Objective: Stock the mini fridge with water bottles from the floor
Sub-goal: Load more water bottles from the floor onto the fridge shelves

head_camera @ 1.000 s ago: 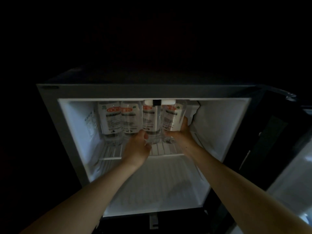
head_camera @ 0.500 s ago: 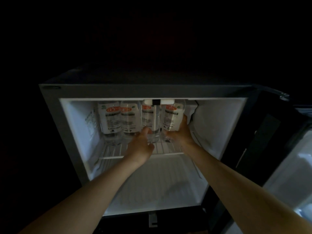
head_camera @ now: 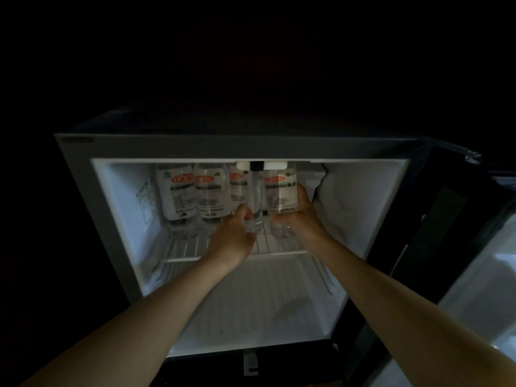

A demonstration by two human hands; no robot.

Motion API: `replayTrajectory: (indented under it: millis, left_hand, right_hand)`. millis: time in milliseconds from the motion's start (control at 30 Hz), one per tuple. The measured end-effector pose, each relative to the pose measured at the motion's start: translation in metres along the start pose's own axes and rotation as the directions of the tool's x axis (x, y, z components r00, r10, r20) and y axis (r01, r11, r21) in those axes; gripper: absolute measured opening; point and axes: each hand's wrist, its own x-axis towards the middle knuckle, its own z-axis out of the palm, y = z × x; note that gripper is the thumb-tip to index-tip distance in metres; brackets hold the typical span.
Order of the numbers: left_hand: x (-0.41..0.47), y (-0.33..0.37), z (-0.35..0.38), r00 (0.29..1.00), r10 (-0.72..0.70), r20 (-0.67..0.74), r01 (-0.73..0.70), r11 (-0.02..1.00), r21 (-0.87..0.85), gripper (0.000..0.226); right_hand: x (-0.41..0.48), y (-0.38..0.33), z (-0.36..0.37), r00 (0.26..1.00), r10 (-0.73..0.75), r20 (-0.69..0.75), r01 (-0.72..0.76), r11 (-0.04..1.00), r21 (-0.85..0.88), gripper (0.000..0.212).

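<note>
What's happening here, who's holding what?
A person is stocking an open mini fridge in a dark room; its door is swung out to the right. Four labelled water bottles stand in a row on the wire shelf. The left hand grips the third bottle low down, and the right hand holds the rightmost bottle. The leftmost bottle and second bottle stand untouched.

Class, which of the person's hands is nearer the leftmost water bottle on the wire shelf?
Left. The left hand grips the third bottle, two along from the leftmost water bottle; the right hand holds the fourth bottle, farther right.
</note>
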Motion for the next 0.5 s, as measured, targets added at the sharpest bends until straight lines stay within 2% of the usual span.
replayTrajectory:
  millis: [167,333,400,500]
  left_hand:
    - [0.004,0.003,-0.003,1.0,0.018,-0.007,-0.018,1.0,0.003,0.02]
    - [0.005,0.002,-0.002,0.999,0.005,-0.039,-0.005,1.0,0.01,0.019]
    - [0.005,0.002,-0.001,0.999,-0.003,-0.047,0.004,1.0,0.027,0.019]
    - [0.002,0.005,0.0,0.999,-0.028,-0.03,0.029,0.999,0.038,0.022]
  right_hand:
    - [0.007,-0.01,0.013,0.992,0.08,-0.096,-0.064,0.985,0.163,0.02]
    - [0.005,0.003,0.013,0.995,0.096,-0.037,-0.092,0.992,0.084,0.048]
    - [0.001,0.001,0.015,0.996,0.071,-0.052,-0.067,0.995,0.07,0.038]
    - [-0.004,-0.003,0.011,0.996,0.058,-0.074,-0.051,0.994,0.102,0.041]
